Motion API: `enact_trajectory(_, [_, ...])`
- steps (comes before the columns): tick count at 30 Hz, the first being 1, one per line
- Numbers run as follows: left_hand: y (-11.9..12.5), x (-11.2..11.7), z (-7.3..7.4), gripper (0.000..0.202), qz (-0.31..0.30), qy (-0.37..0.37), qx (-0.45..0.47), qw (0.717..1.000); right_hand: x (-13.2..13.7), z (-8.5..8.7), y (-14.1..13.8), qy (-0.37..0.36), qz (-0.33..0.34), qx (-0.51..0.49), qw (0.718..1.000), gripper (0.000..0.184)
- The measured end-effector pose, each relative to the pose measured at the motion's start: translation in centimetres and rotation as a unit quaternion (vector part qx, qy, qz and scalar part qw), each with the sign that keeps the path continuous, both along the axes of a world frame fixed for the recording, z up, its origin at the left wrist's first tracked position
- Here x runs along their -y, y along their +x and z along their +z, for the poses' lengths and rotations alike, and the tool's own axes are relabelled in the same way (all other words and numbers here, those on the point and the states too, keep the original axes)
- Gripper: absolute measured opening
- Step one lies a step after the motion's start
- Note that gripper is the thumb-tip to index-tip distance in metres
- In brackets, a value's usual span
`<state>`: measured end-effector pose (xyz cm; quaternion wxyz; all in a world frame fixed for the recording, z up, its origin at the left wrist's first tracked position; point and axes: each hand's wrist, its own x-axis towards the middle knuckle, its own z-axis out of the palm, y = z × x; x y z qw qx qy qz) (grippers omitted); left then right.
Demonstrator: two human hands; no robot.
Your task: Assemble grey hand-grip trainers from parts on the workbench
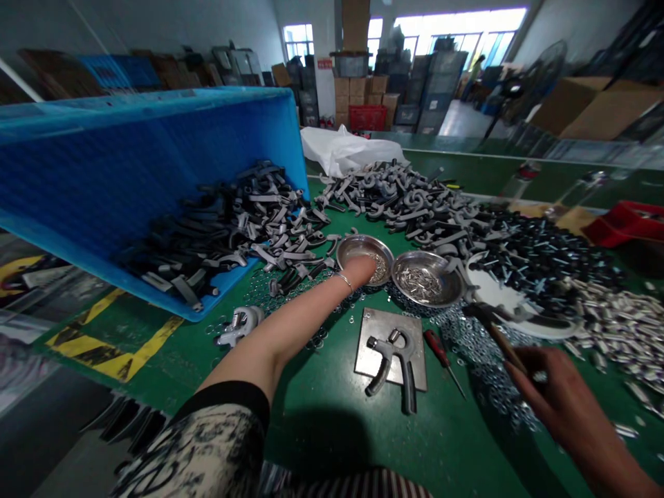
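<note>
Clearly, the right hand (557, 398) clasps a hammer (501, 340) right of the plate (378, 321), while the left hand (362, 270) reaches into a bowl (351, 247) beyond it, grip indiscernible.

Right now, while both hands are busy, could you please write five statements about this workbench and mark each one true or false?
1. The left hand reaches into a round silver metal bowl. True.
2. The right hand is empty. False: it holds a dark-headed hammer with a wooden handle.
3. A grey-and-black hand grip with two legs lies on a square metal plate. True.
4. A slim screwdriver with a red handle lies on that plate. False: it lies beside it, on the green tabletop.
5. The large blue plastic crate holds only cardboard boxes. False: it holds grey and black handle-shaped parts.
</note>
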<state>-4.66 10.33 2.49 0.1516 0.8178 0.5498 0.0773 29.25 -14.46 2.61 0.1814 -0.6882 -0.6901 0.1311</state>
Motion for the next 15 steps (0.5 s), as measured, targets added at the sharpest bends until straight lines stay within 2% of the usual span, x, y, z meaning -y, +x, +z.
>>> enact_trajectory(4, [-0.2,1.2,0.9,0.019,0.016,0.029,0.074,0.997,3.6,2.6,-4.9,-0.161,0.029,-0.139,0.977,0.042])
enact_trajectory(7, [-0.4,4.1,1.5,0.018,-0.006,0.027,0.131,0.991,4.6,3.8,-8.0,-0.146,0.039,-0.171,0.974,0.039])
enact_trajectory(9, [-0.8,6.9,1.6,0.016,-0.034,-0.001,0.186,0.982,4.0,3.6,-9.3,-0.153,0.057,-0.165,0.973,0.040])
enact_trajectory(12, [-1.8,11.2,1.0,0.014,-0.045,-0.050,0.265,0.962,2.3,2.6,-10.2,-0.233,0.107,-0.166,0.952,0.044])
enact_trajectory(15, [-2.4,13.9,-0.3,0.013,-0.031,-0.071,0.286,0.955,1.5,2.3,-10.3,-0.249,0.075,-0.235,0.936,0.047])
